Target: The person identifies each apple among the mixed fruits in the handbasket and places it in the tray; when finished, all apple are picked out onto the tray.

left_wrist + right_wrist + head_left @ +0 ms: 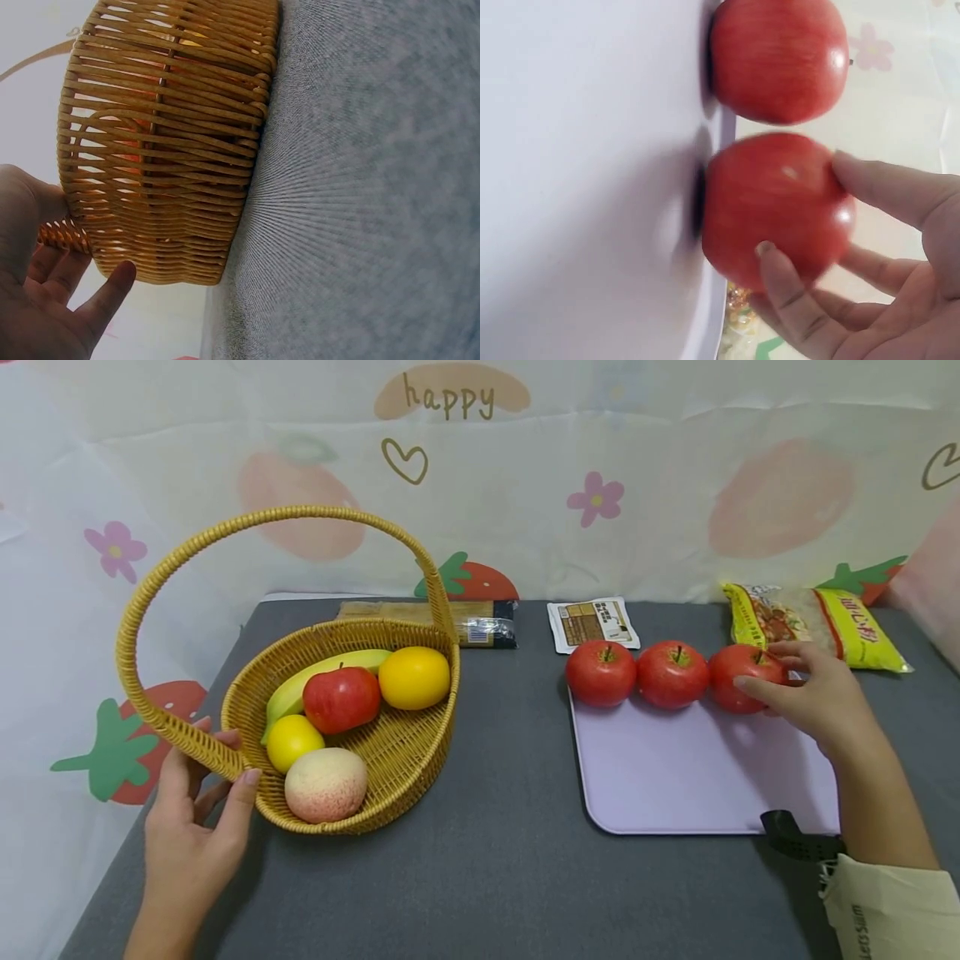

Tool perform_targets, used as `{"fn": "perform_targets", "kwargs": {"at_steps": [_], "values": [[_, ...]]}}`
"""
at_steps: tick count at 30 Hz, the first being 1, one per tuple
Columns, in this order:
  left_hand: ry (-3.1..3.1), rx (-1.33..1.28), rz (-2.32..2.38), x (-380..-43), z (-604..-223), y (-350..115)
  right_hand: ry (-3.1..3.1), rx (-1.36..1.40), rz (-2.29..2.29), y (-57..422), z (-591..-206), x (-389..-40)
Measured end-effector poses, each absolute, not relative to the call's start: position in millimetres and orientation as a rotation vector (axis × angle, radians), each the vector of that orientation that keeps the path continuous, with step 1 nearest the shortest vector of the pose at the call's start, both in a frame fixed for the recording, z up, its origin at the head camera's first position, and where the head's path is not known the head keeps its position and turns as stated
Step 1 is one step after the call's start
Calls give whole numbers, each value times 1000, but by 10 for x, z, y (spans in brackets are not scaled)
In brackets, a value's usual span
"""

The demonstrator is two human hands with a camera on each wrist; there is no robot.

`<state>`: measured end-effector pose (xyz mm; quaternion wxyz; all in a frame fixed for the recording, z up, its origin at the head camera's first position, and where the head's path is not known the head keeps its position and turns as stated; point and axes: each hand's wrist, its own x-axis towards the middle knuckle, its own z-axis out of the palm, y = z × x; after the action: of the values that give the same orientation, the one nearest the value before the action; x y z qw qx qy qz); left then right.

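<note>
My left hand [197, 814] holds the wicker basket [405, 797] at its near left side, where the tall handle [300, 512] joins the rim. The left wrist view shows the thumb and fingers around that end of the woven wall [165, 150]. Inside lie a banana [288, 693], a red apple [342, 700], a large yellow fruit [415, 678], a smaller yellow fruit [294, 742] and a peach [326, 786]. With my right hand [821, 697] I grip the rightmost red apple [772, 202], fingertips and thumb on its sides, at the back of the lilac tray [697, 785].
Two more red apples [672, 674] stand in line to the left on the tray's back edge. Behind them lies a small white packet [592, 622]. A yellow food bag [813, 625] is at the back right, and a long flat package [480, 627] lies behind the basket. A patterned cloth [510, 485] hangs behind.
</note>
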<state>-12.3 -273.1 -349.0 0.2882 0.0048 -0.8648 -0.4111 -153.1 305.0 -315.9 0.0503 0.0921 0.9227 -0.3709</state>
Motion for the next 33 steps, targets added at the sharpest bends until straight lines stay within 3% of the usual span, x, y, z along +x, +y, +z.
{"fn": "perform_targets", "kwargs": {"at_steps": [23,33], "values": [[-2321,41,-1094,-116,-3490,-2728,2888,285,-1055,2977,-3068,-1474],[-2329,54,-1080,-112,-3484,-2732,3058,-66,-1055,2513,-2861,-1372]]}}
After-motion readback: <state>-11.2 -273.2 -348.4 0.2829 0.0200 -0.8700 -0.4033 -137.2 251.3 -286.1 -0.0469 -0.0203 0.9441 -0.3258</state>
